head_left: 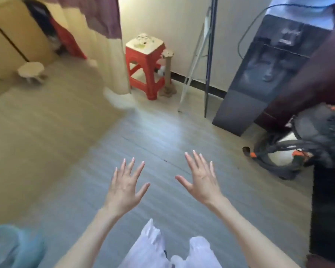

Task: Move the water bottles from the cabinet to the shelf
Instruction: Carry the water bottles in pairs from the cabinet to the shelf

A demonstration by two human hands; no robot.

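Grey floor (155,132) fills the view, a red stool (145,64) by the wall. Left hand (124,188) and right hand (201,178) hover spread wide, holding nothing. No bottles, cabinet or shelf show; likely between carries, the person must next find the cabinet.

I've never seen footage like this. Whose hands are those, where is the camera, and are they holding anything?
There is no machine here: a person wears a wide-angle camera on the head, looking forward and down. That is why you see their own left hand and right hand stretched out, fingers spread and empty, above a grey wooden floor. Ahead stands a red stool by the wall, with a dark water dispenser and a vacuum cleaner to the right. No water bottle shows in this picture, and much of it is blurred.
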